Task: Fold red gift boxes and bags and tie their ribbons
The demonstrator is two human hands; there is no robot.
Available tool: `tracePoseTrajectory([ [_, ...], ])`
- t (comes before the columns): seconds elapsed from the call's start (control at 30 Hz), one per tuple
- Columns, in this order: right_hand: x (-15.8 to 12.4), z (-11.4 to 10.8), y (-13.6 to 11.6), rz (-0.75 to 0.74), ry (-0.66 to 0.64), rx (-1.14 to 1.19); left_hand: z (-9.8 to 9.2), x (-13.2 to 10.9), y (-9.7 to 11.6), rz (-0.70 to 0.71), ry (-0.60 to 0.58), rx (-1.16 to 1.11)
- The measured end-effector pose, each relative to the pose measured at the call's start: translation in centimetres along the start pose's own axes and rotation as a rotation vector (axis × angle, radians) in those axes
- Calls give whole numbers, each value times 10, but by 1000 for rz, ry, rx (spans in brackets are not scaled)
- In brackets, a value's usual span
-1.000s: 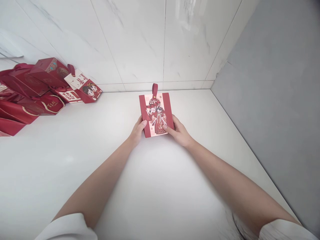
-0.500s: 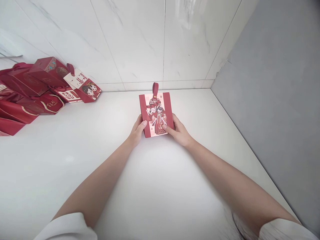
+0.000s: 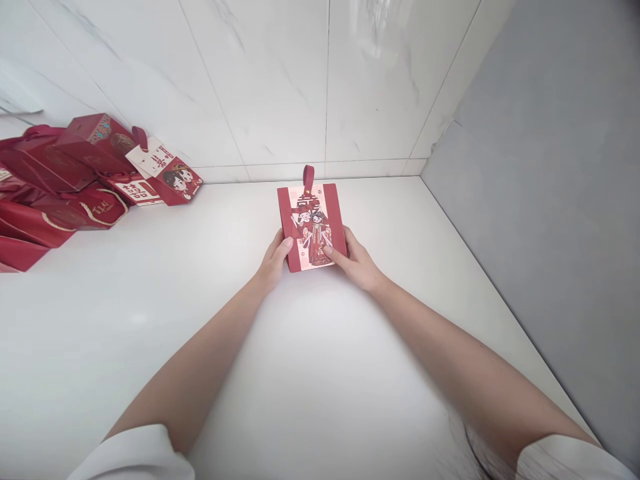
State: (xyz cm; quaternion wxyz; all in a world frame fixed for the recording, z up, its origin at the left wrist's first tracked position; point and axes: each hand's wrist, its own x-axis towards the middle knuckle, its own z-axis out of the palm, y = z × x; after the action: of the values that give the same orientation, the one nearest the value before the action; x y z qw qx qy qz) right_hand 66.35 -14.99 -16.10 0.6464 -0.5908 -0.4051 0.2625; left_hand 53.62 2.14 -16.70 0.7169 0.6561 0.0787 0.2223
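Observation:
A red box with a pale band, a printed pair of figures and a red strap loop at its top is held between both hands over the white table. My left hand grips its left side, thumb on the front edge and fingers mostly hidden behind. On the right side, my right hand holds the box, its thumb lying across the lower front. The box leans slightly, with its printed face toward me.
A pile of red gift boxes and bags lies at the left against the marbled tile wall. A grey panel borders the white table on the right.
The box's lower edge has risen very slightly in view, and its strap has shifted a touch to the left. Both hands keep the same hold.

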Motion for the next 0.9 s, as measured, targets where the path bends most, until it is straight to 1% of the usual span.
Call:
tracePoseTrajectory([
  [0.33,-1,0,-2,39,27,-58,2,-1,3,-25,18,14],
  [0.9,0,0,-1,51,43,-70,4,-1,2,-40,20,-19],
])
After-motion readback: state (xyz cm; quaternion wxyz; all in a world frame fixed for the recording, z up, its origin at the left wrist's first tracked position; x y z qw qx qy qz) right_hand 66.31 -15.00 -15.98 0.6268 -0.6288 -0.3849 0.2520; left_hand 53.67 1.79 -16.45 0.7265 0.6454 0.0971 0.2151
